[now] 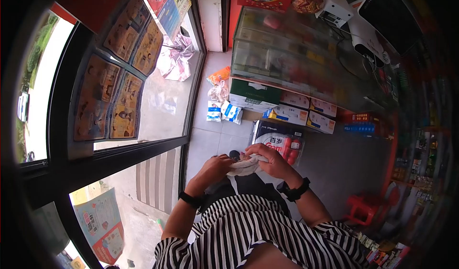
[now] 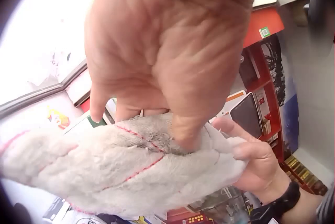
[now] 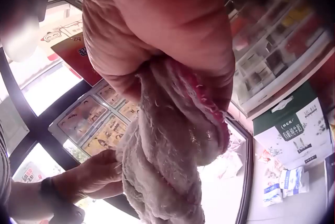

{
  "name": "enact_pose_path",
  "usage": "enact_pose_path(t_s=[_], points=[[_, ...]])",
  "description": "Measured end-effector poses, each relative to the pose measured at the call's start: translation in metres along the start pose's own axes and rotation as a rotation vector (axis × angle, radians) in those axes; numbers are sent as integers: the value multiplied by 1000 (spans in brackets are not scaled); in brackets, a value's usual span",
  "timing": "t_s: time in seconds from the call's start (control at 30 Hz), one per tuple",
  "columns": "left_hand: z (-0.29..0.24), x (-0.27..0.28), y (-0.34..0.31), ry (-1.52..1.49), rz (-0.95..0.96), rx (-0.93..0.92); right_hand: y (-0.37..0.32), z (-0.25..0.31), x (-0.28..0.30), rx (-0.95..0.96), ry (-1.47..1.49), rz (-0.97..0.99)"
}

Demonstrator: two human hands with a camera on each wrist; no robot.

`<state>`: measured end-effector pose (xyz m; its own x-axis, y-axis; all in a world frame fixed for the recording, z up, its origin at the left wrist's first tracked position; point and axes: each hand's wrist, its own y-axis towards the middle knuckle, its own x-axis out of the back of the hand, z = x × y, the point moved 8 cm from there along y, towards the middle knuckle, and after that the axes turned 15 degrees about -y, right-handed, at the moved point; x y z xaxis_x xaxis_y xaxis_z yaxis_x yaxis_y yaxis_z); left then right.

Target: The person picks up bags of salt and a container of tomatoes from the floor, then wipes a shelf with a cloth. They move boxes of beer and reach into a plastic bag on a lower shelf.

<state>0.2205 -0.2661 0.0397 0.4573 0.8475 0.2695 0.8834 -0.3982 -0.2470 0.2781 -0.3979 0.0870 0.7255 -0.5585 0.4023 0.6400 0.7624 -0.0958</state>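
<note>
A whitish-grey cloth [image 1: 249,167] with red stitching, dirty in places, is bunched between both hands in front of the striped shirt. The left hand [image 1: 216,168] grips one end; in the left wrist view its thumb presses into a grey, soiled patch of the cloth [image 2: 131,166]. The right hand [image 1: 270,160] holds the other end, and in the right wrist view the cloth [image 3: 167,145] hangs twisted from the curled fingers of the right hand [image 3: 162,30].
Glass door with posters [image 1: 125,97] on the left. Ahead stand a glass counter [image 1: 277,54], a green-white carton [image 1: 255,95] and small boxes [image 1: 287,113]. White-blue packets [image 1: 232,112] lie on the floor; a black box [image 1: 267,131] is beyond the hands, a red stool [image 1: 366,207] right.
</note>
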Motion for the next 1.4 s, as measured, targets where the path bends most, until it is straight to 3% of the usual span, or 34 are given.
enact_pose_path(t_s=[0.03,0.1,0.2,0.27,0.33,0.37,0.4,0.5,0.57,0.6,0.67,0.7,0.73,0.8,0.87,0.93,0.97,1.03,1.13,1.2,1.33,1.4], points=[[-13,9,-9,-24,-59,-114,-3,-5,-8,-11,8,-9],[-32,21,-22,-48,-80,-153,-8,-13,-25,-62,-309,-29],[-48,39,-37,-246,-110,-111,0,15,-54,-79,-175,91],[-45,37,-45,-196,-84,-157,6,21,-64,-107,-13,30],[-20,41,-54,-220,-113,-69,9,12,-78,-198,-375,144],[-4,47,-60,-240,-158,18,8,16,-68,-183,-417,2],[1,52,-65,-268,-114,157,6,8,-68,-304,-439,92],[17,54,-77,-213,-111,176,1,22,-66,-218,-435,-34],[23,65,-79,-188,-222,44,-2,21,-76,-163,8,-102],[37,67,-78,-186,-211,37,-4,14,-81,-168,5,-114],[65,78,-79,-65,-259,33,-18,-34,-100,-478,-103,-20],[69,86,-83,33,-271,129,-24,-50,-104,-486,-538,50],[80,95,-87,86,-278,117,-31,-50,-100,-528,-496,17],[112,111,-97,26,-342,174,-51,-62,-100,-536,-23,-159],[161,122,-114,-160,-422,273,-75,-68,-100,-609,178,-280],[224,125,-137,-144,-447,383,-108,-93,-108,-685,114,-323],[254,123,-149,-126,-442,472,-131,-115,-116,-711,-61,-340],[265,114,-170,-170,-408,544,-176,-129,-131,-937,-394,-143],[287,99,-193,-251,-385,643,-242,-140,-161,-1047,-310,-160],[291,97,-194,-285,-388,667,-282,-137,-177,-1258,-254,-160],[271,86,-175,-338,-315,694,-316,-142,-204,-1237,-325,-189],[264,84,-157,-302,-307,642,-322,-143,-211,-1177,-247,-309]])
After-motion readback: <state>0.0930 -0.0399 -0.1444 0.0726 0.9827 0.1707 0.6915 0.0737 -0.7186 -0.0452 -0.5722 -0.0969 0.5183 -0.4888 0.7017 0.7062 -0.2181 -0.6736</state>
